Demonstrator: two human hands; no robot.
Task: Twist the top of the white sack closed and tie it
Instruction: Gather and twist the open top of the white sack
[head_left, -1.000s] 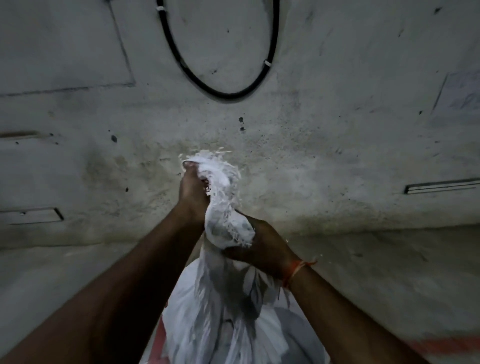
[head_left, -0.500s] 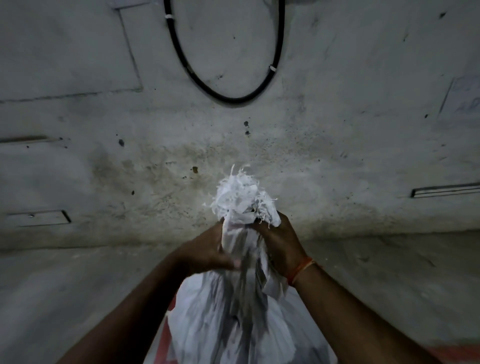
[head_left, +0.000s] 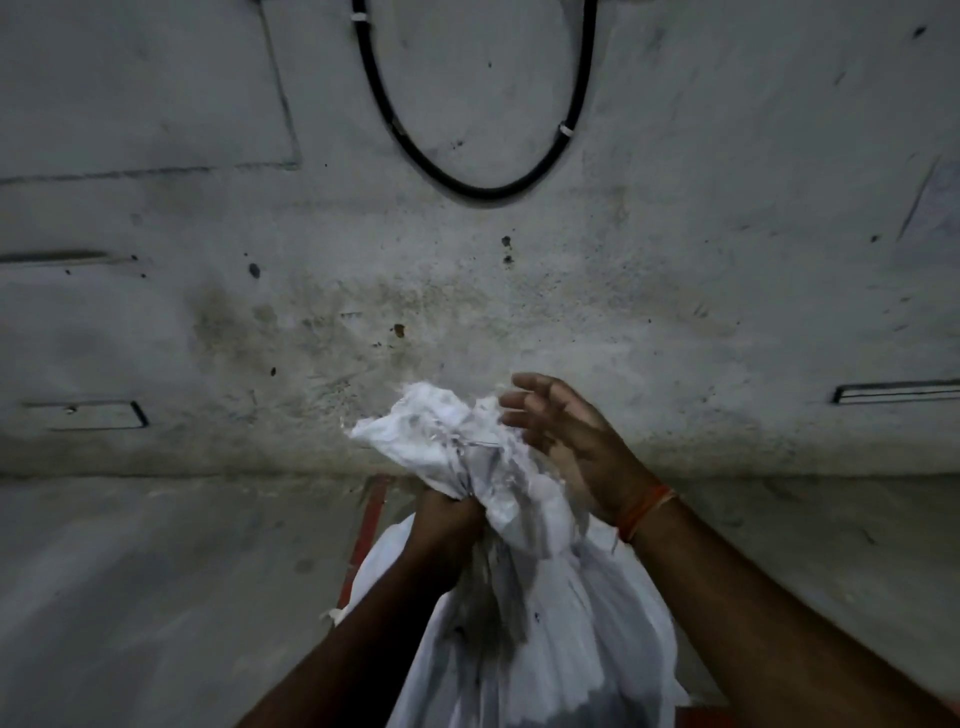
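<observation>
While the left hand (head_left: 449, 514) clamped the neck of the crumpled white woven sack (head_left: 524, 587) at lower centre, the right hand (head_left: 566, 441) hovered open-fingered, empty; that lone grip slipping could unwind the twist.

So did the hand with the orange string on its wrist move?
Yes. The right hand let go of the white sack and opened, fingers now spread higher up the grey wall.
</observation>
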